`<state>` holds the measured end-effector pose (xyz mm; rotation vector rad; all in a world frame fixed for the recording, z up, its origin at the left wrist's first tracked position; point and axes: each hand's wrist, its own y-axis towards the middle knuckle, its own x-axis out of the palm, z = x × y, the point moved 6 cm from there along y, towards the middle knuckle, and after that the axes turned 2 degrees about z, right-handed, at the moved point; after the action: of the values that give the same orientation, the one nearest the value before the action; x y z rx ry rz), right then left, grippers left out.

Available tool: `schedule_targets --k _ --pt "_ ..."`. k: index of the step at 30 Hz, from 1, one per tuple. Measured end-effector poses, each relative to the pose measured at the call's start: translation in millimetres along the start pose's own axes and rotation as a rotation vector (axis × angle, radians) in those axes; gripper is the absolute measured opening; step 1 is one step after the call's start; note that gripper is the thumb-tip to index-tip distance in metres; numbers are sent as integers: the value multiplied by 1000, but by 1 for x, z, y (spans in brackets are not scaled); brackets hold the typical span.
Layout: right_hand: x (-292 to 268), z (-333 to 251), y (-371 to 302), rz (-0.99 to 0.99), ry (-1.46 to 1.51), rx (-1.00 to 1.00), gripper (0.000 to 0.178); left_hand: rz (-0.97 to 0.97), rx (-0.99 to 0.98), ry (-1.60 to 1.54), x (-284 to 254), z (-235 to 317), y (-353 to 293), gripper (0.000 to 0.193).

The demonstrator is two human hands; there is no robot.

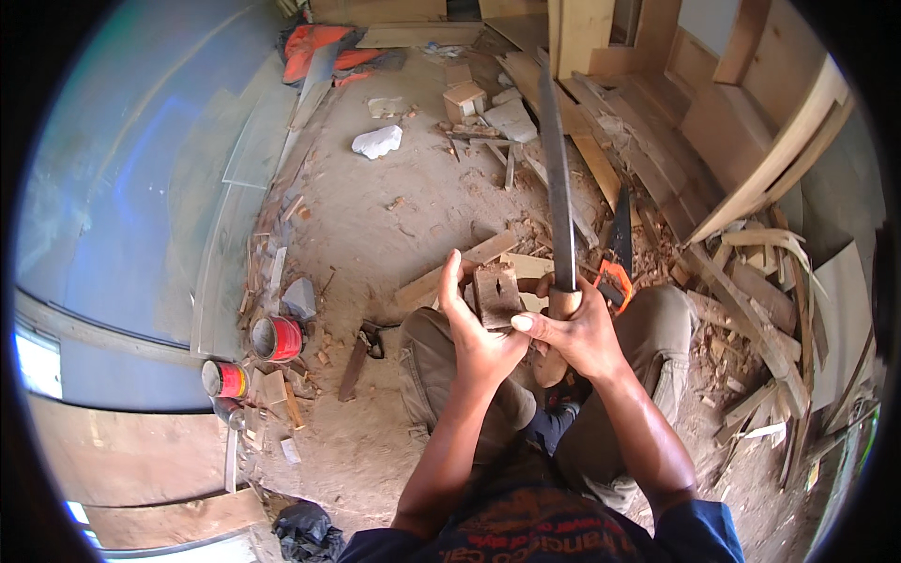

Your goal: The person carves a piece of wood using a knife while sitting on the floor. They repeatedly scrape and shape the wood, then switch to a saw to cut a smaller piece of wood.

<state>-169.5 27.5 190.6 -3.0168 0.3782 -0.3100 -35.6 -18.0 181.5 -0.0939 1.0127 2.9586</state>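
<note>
Red cans (284, 340), black bag (308, 534)

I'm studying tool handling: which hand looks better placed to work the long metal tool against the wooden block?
Probably the right hand: it grips the long metal tool at its wooden handle, blade pointing away. The left hand supports the wooden block, so seems less free.

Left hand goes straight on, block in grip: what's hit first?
Past the wooden block, the left hand would probably meet the wood strip behind it, though depth between them is unclear.
</note>
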Motion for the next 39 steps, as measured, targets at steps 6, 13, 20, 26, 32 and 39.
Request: schedule_targets --k 6,13,20,26,32,39 --pt "-16 7 1 21 -84 -129 51 -123 89 207 17 7 -2 100" --pt "-33 5 -10 15 -32 -86 52 -118 88 139 32 16 -11 99" --pt "-47 9 -12 94 12 -35 41 -155 -18 17 39 12 -2 101" --pt "-79 15 1 262 -245 158 35 70 -464 -330 -23 -70 31 93" --pt "-77 27 5 240 -153 250 33 633 -472 -508 -113 -150 33 72" --pt "-73 33 17 316 -297 100 45 881 -651 -990 -181 -187 7 40"
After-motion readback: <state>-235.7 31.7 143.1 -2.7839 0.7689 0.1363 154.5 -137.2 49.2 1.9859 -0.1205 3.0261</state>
